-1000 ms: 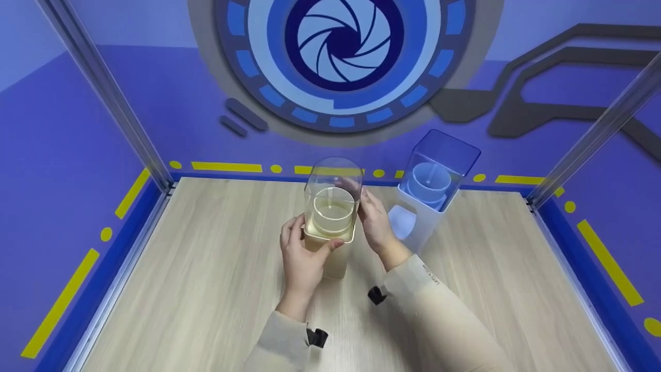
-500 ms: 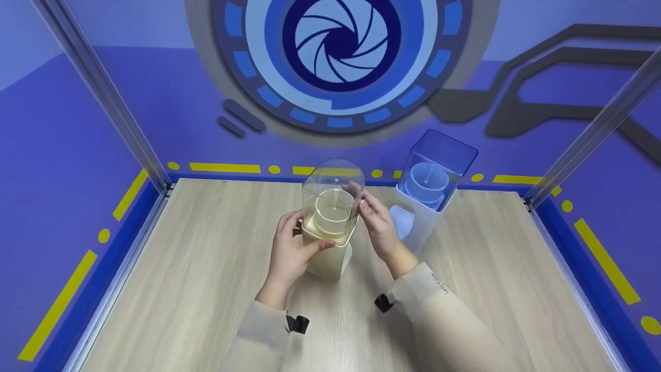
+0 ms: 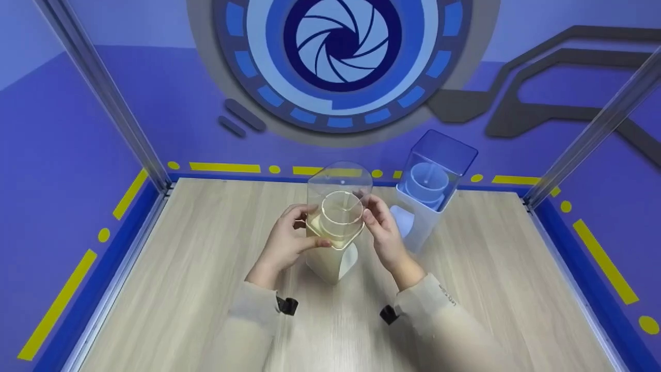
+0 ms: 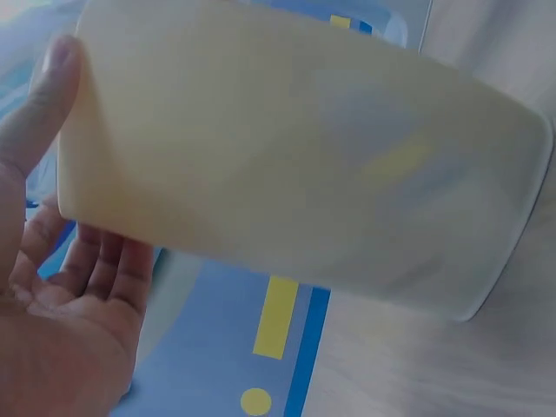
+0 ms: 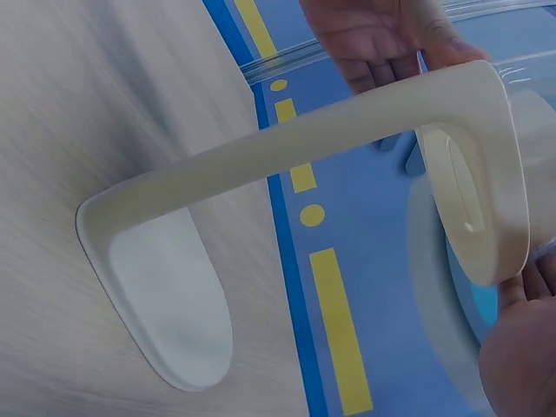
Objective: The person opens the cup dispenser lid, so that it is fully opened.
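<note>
A cream dispenser with a clear top cover and a clear round cup inside it stands upright in the middle. My left hand grips its upper left side, thumb across the front rim and fingers behind. At the opposite corner, the thumb and fingers of my right hand hold the clear top's edge. The right wrist view shows the dispenser's C-shaped side, with a rounded foot and an open gap in the middle. A broad, plain cream wall fills the left wrist view.
A similar dispenser in blue and white stands just right of my right hand, its clear blue top close to the back wall. The wooden table is bounded by blue printed panels and metal posts.
The cream dispenser has turned about its upright axis, so a corner faces me and its foot shows on the right. My left wrist swung left; the right fingers curled further round the top.
</note>
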A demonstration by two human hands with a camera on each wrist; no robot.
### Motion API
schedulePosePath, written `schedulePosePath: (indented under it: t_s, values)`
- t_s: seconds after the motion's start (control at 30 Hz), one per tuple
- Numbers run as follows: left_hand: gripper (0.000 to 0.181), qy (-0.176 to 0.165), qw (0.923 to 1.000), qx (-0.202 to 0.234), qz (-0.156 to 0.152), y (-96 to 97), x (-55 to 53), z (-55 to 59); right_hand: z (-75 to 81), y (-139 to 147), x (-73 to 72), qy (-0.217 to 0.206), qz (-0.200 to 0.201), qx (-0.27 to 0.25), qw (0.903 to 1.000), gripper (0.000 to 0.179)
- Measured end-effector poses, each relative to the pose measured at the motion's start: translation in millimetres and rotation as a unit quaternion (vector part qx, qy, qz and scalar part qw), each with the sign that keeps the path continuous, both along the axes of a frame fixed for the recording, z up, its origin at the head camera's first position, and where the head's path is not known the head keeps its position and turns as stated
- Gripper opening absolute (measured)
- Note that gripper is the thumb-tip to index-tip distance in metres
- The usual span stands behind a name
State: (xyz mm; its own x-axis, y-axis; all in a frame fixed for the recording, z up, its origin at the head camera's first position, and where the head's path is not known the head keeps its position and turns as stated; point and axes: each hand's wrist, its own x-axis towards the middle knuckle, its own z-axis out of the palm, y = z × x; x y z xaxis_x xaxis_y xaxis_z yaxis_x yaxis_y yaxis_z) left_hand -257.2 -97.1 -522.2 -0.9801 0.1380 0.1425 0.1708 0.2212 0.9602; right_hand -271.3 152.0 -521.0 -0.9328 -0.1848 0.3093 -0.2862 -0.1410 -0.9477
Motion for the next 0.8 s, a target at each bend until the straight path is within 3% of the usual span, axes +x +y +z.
schedulePosePath:
  t_s: [0.2, 0.43, 0.6, 0.8]
  values:
    - [0.085, -0.035, 0.9958, -0.021, -0.082, -11.7, -25.1, 9.4, -3.6, -6, 16.1, 0.037, -0.04, -0.003, 0.9985, 0.056]
    - [0.082, -0.048, 0.985, -0.05, -0.158, -24.2, -45.1, 13.2, -7.0, -17, 36.7, 0.055, -0.098, 0.024, 0.9934, 0.048]
    - [0.084, -0.056, 0.9818, -0.041, -0.177, -24.3, -48.5, 10.2, -6.2, -17, 39.5, 0.069, -0.119, 0.053, 0.9891, 0.05]
    - [0.089, -0.069, 0.9824, 0.004, -0.173, -23.0, -42.6, 4.3, -0.8, -3, 31.1, 0.065, -0.09, 0.044, 0.9929, 0.058]
